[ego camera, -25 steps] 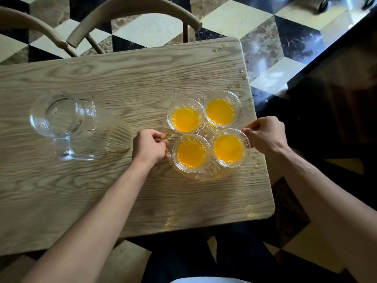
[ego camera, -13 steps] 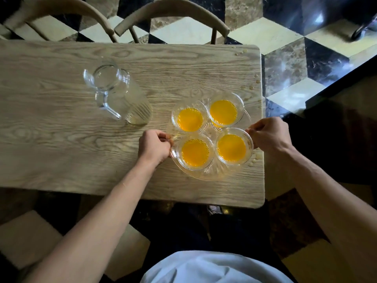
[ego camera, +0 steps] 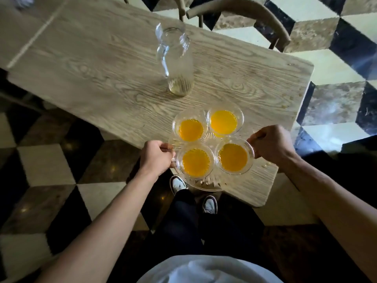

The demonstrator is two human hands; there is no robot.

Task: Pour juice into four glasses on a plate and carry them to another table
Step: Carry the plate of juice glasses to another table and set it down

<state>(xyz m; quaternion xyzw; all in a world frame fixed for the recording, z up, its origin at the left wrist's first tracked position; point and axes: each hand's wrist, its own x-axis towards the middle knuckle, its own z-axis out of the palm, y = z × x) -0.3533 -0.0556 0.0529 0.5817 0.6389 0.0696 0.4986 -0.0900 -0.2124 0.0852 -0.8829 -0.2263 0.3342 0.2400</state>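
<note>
A clear glass plate carries several glasses of orange juice: two at the back and two at the front. My left hand grips the plate's left rim and my right hand grips its right rim. The plate is lifted off the wooden table and juts out past the table's near edge, over the floor and my shoes. The empty glass pitcher stands on the table behind the plate.
A wooden chair stands at the table's far side. The floor is a checkered pattern of black, cream and brown marble. My legs and shoes are right under the plate. Small juice drops dot the table's right side.
Both hands have lifted the plate with the glasses off the table and drawn it toward me past the near edge. I have risen and turned, so the table sits slanted and farther off.
</note>
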